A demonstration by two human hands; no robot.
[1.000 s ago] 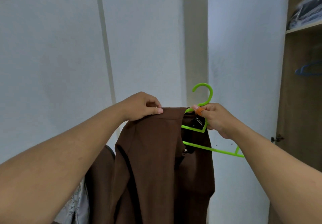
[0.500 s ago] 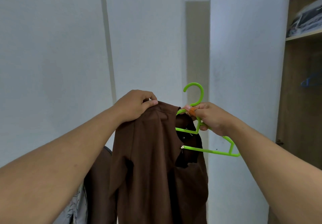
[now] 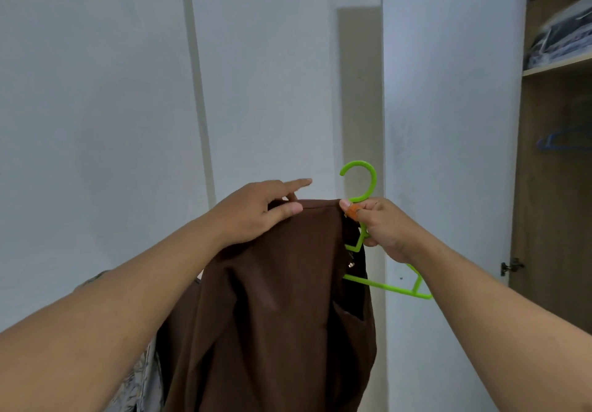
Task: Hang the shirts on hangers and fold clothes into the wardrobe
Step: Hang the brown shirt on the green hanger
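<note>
A brown shirt (image 3: 282, 299) hangs in front of me, partly threaded onto a bright green plastic hanger (image 3: 360, 184). My left hand (image 3: 256, 213) pinches the shirt's top edge with the thumb on the near side, while the index finger sticks out straight. My right hand (image 3: 381, 225) grips the hanger's neck just below the hook, thumb pressing the shirt's edge against it. The hanger's right arm and lower bar (image 3: 397, 288) stick out bare to the right of the fabric. Its left half is hidden inside the shirt.
The open white wardrobe door (image 3: 448, 123) stands right behind the hanger. Inside the wooden wardrobe, a shelf (image 3: 557, 67) carries folded clothes (image 3: 563, 36), and a blue hanger (image 3: 560, 142) hangs below. Patterned fabric (image 3: 141, 379) lies at lower left.
Both hands shifted the shirt's top edge along the hanger, so it now lies flatter and closer to the hook. My left index finger has straightened out.
</note>
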